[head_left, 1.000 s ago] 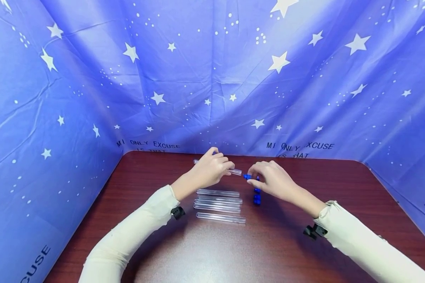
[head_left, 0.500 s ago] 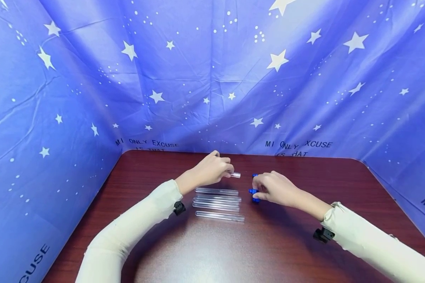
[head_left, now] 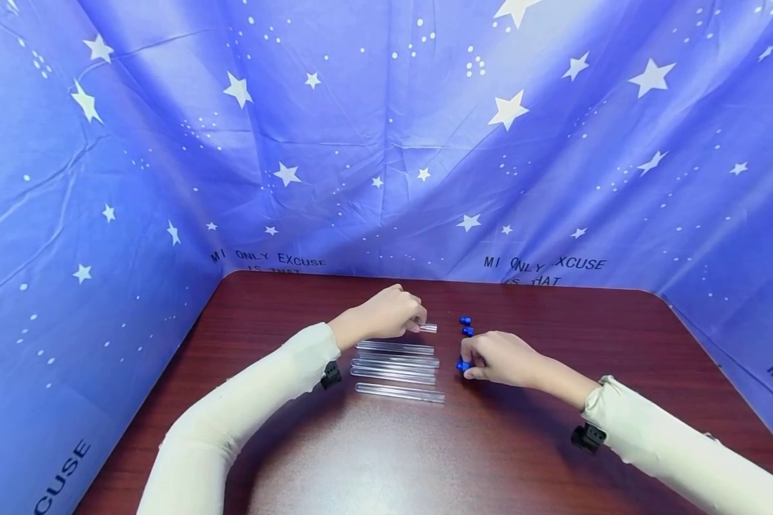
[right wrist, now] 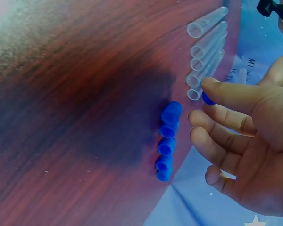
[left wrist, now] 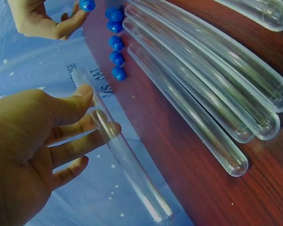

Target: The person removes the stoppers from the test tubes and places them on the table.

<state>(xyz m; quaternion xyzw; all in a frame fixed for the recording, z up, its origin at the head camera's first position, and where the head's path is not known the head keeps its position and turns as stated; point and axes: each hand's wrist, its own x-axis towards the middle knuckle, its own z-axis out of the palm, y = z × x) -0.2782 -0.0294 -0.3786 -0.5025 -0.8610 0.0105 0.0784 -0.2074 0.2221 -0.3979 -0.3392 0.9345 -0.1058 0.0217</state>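
Observation:
My left hand (head_left: 386,315) pinches a clear test tube (left wrist: 132,174) between thumb and fingertips; in the head view only its open end shows past the fingers. To the right, my right hand (head_left: 502,359) is at the row of small blue caps (head_left: 465,320). It pinches one blue cap (right wrist: 208,98) between thumb and index finger in the right wrist view, the other fingers loosely bent. Several more clear test tubes (head_left: 399,393) lie side by side on the table, nearer me than the left hand, open ends toward the caps. The right hand hides part of the cap row.
The dark red wooden table (head_left: 386,458) carries the tubes and caps near its middle. A blue star-patterned cloth (head_left: 386,143) stands behind the table and along both sides. Each sleeve has a small black camera (head_left: 588,438) at the wrist.
My right hand has moved toward me along the cap row, away from the held tube's open end. My left hand has come slightly nearer with its tube. The lying tubes stay put.

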